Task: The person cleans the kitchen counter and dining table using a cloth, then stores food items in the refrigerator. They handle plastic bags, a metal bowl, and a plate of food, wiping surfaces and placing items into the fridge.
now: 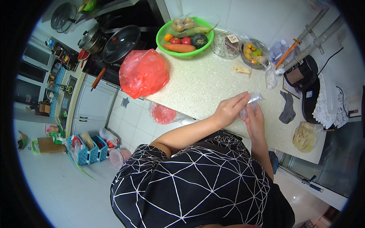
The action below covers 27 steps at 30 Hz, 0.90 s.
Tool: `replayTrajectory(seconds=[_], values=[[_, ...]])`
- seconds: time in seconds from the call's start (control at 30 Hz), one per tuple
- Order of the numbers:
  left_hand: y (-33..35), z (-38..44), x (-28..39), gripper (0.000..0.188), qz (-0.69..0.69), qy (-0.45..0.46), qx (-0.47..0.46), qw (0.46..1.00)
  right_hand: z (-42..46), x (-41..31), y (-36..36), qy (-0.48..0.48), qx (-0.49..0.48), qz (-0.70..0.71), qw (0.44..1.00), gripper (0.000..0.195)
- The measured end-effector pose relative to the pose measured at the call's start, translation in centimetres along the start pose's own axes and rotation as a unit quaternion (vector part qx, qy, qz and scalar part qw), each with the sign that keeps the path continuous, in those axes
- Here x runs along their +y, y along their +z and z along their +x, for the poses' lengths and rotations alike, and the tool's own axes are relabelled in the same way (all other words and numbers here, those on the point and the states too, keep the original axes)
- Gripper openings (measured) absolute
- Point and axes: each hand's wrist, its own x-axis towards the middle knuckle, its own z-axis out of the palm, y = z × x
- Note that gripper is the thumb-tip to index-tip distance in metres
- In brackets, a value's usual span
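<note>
Over the speckled countertop [194, 82], my left hand [229, 110] and my right hand [256, 121] meet on a small clear plastic packet [255, 98]. The fingers of the left are pressed together along its upper side. My right thumb and fingers grip it from below. A shiny end of the packet sticks out past the fingertips; its contents cannot be made out. Right of my hands lies a dark grey cloth [287, 108]. Farther off on the counter is a flat pale package [242, 69].
A green basket [160, 47] of vegetables and a red plastic bag [144, 74] stand left. At the back are a wire basket [218, 47] and a metal bowl [245, 58] of fruit. A black appliance [309, 68] and a bagged yellowish food [305, 137] sit right.
</note>
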Motion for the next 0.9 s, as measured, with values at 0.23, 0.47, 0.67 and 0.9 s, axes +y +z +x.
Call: replayTrajectory(seconds=[0.23,0.47,0.67,0.9], values=[[-0.2,-1.0,0.4,0.045,0.023,0.045,0.002,0.999,-1.0,1.5,-0.2,-0.011,0.046,-0.010,0.999,0.027],[-0.1,-1.8,0.4,0.051,0.029,0.042,-0.008,0.999,-1.0,2.0,-0.6,-0.026,0.042,-0.015,0.999,0.028],[-0.1,-2.4,0.5,0.052,0.027,0.039,-0.011,0.999,-1.2,2.2,-0.7,-0.016,0.039,-0.009,0.999,0.031],[-0.1,-2.7,0.4,0.053,0.020,0.043,-0.027,0.999,-1.8,2.5,-0.4,-0.012,0.050,-0.007,0.999,0.028]])
